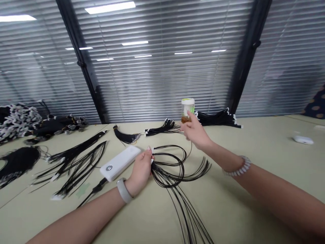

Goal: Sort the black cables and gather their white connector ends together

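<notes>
My left hand (142,166) is closed around the white-connector ends of a bundle of thin black cables (175,169). The bundle loops out to the right, and loose lengths trail toward the front edge of the view. Farther back, my right hand (195,130) is stretched forward with its index finger extended and the other fingers partly bent; no object shows in it. Its fingertips overlap a clear jar (188,105) with a white lid and brown contents; whether they touch it I cannot tell. A thin wire hangs just below this hand.
A white power bank (120,162) with a black lead lies left of my left hand. Black cable bundles (76,147) spread across the left, with more cables (215,118) behind the jar. A white earbud case (303,140) rests at right. Window blinds (162,67) rise behind the table.
</notes>
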`<move>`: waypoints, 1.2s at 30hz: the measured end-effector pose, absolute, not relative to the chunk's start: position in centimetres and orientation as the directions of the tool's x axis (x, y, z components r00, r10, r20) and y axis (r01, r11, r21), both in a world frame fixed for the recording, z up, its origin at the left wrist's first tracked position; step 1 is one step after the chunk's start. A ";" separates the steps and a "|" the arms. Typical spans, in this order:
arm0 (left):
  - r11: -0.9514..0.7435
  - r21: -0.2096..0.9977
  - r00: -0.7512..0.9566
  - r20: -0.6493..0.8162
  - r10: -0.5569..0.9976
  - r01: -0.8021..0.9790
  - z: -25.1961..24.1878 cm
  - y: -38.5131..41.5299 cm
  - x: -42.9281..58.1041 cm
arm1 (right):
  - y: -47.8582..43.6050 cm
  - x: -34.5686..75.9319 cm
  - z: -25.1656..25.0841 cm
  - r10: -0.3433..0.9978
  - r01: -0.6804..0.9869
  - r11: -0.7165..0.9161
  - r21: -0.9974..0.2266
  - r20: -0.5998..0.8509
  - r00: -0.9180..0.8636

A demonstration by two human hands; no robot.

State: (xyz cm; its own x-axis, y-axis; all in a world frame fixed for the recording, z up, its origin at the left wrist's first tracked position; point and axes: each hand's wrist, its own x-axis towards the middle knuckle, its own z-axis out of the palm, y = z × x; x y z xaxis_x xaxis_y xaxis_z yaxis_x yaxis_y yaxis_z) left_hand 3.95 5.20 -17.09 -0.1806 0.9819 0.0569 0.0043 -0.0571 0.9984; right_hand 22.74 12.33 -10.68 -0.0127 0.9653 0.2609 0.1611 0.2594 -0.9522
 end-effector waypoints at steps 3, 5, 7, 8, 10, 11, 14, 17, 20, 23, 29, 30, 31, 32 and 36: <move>0.005 0.998 -0.193 -0.016 0.981 -0.055 -16.9 5.2 4.0 | 13.9 23.2 -11.3 0.984 0.048 0.162 -0.986 0.165 0.066; 0.022 0.997 -0.206 -0.037 0.978 -0.074 -16.9 5.2 4.0 | 13.4 22.8 -11.3 0.987 0.041 0.159 -0.986 0.160 0.017; 0.012 0.998 -0.207 -0.024 0.978 -0.056 -17.0 5.4 4.0 | 12.0 21.9 -10.9 0.977 0.041 0.198 -0.979 0.194 -0.085; 0.006 0.999 -0.204 -0.014 0.979 -0.041 -17.1 5.4 3.9 | 11.1 21.3 -10.7 0.963 0.056 0.230 -0.972 0.218 -0.160; -0.007 1.000 -0.207 0.003 0.978 -0.020 -17.2 5.6 3.9 | 9.4 20.3 -10.5 0.905 0.142 0.333 -0.932 0.274 -0.325; -0.018 1.000 -0.207 0.014 0.978 -0.015 -17.2 5.6 3.8 | 8.7 19.9 -10.6 0.874 0.190 0.394 -0.899 0.303 -0.380; -0.060 0.998 -0.198 0.054 0.979 -0.027 -17.3 5.6 3.8 | 7.8 19.4 -11.3 0.798 0.322 0.576 -0.751 0.430 -0.424; -0.084 0.995 -0.156 0.075 0.985 -0.051 -17.3 5.5 3.9 | 8.0 19.6 -12.1 0.721 0.411 0.691 -0.594 0.535 -0.439; -0.081 0.996 -0.131 0.075 0.989 -0.043 -17.4 5.4 3.8 | 8.2 19.7 -12.5 0.677 0.443 0.736 -0.512 0.578 -0.456; -0.087 0.996 -0.130 0.084 0.988 -0.014 -17.5 5.4 3.8 | 8.0 19.7 -12.5 0.660 0.463 0.748 -0.475 0.605 -0.445; -0.091 0.996 -0.122 0.093 0.988 0.026 -17.3 5.3 3.9 | 7.8 19.5 -12.6 0.615 0.496 0.780 -0.382 0.617 -0.492; -0.098 0.995 -0.120 0.101 0.988 0.031 -17.3 5.3 3.9 | 7.8 19.6 -12.7 0.604 0.498 0.787 -0.363 0.616 -0.506; -0.106 0.994 -0.117 0.109 0.987 0.035 -17.2 5.3 3.9 | 7.9 19.6 -12.8 0.591 0.499 0.796 -0.342 0.619 -0.518; -0.112 0.993 -0.114 0.116 0.987 0.040 -17.2 5.3 3.8 | 7.9 19.7 -12.9 0.574 0.499 0.806 -0.318 0.626 -0.528; -0.118 0.992 -0.110 0.123 0.986 0.048 -17.3 5.4 3.8 | 7.9 19.9 -13.2 0.499 0.502 0.841 -0.203 0.649 -0.574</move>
State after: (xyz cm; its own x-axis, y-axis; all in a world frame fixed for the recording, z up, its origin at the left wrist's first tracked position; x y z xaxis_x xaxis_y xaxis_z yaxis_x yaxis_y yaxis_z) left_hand 3.79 5.36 -17.28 -0.1102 0.9863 0.1228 0.0478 -0.1181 0.9918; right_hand 19.91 7.86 -13.19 -0.5739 0.4989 0.6495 0.5016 0.8410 -0.2028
